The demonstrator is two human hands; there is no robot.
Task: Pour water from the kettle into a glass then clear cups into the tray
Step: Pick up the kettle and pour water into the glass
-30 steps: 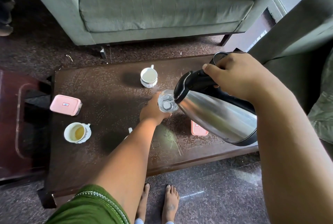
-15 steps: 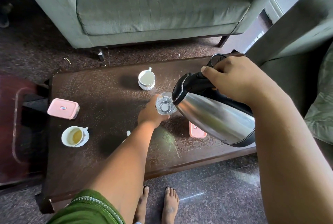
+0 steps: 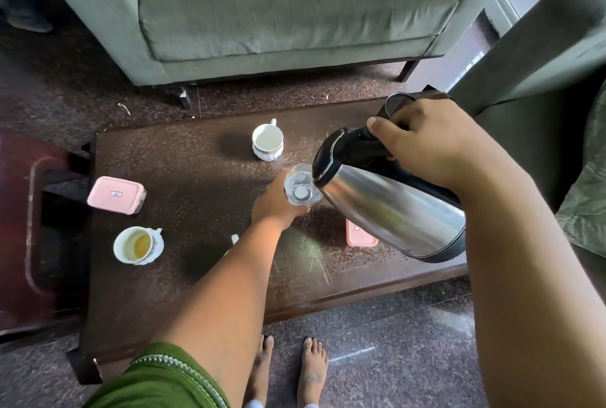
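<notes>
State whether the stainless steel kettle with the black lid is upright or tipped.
Tipped. The stainless steel kettle leans spout-down over the clear drinking glass, gripped by the right hand.

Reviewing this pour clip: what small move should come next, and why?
Probably keep the kettle tipped a little longer. The right hand holds its handle with the spout at the rim of the glass, which the left hand grips; the glass appears only partly filled.

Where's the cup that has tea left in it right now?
In the head view, the cup with tea stands near the table's left end, just in front of the pink lidded box and left of the left forearm.
</notes>
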